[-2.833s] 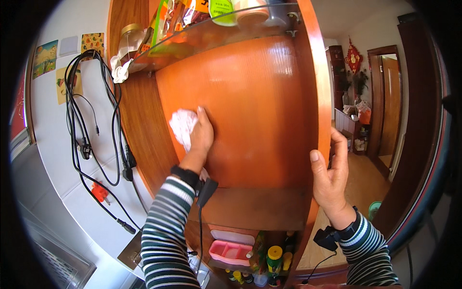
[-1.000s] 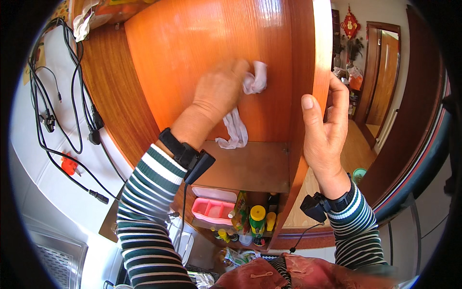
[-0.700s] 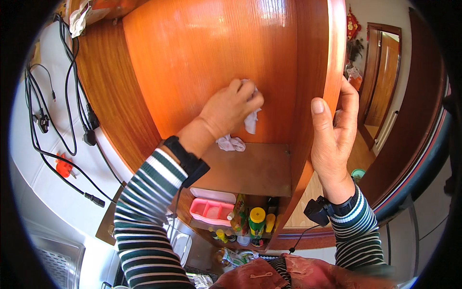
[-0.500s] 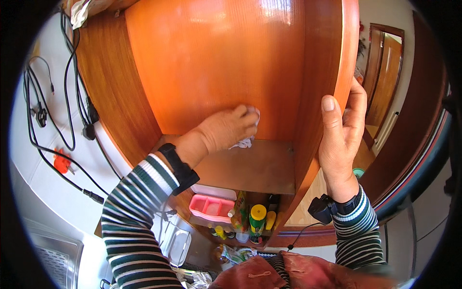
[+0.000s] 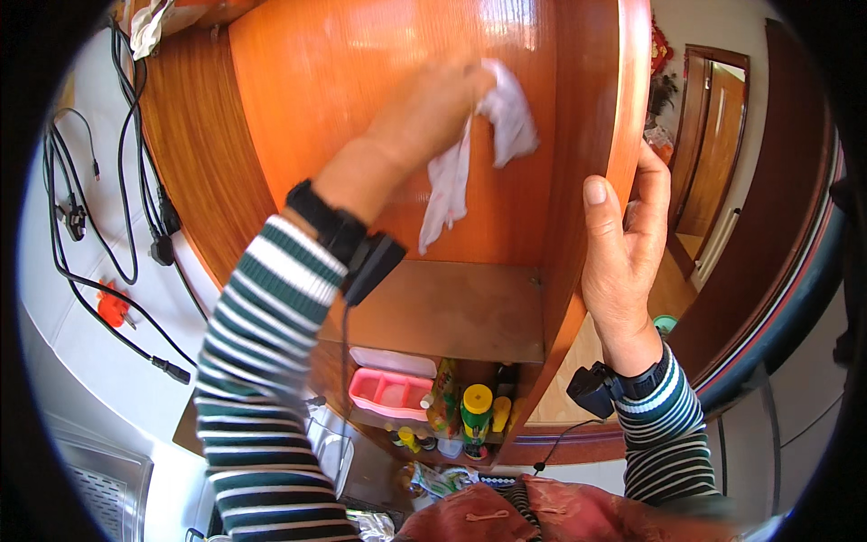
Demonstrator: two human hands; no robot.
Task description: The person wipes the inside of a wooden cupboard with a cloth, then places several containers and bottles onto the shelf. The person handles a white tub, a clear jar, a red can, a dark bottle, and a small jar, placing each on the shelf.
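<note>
The left hand [image 5: 424, 113] is closed around a white cloth [image 5: 488, 149], pressing it high against the glossy orange back panel [image 5: 361, 81] of the cupboard, with the loose end of the cloth hanging down toward the bare wooden shelf [image 5: 452, 307]. The right hand [image 5: 623, 244] grips the front edge of the side panel [image 5: 623, 108], thumb on the inside, fingers wrapped round the outside. Below the shelf sit a pink tray [image 5: 388, 393] and a yellow-capped bottle [image 5: 476, 406]. To the left, black cables [image 5: 81, 226] trail over the white wall; to the right a brown door [image 5: 713, 154] stands beyond open floor
</note>
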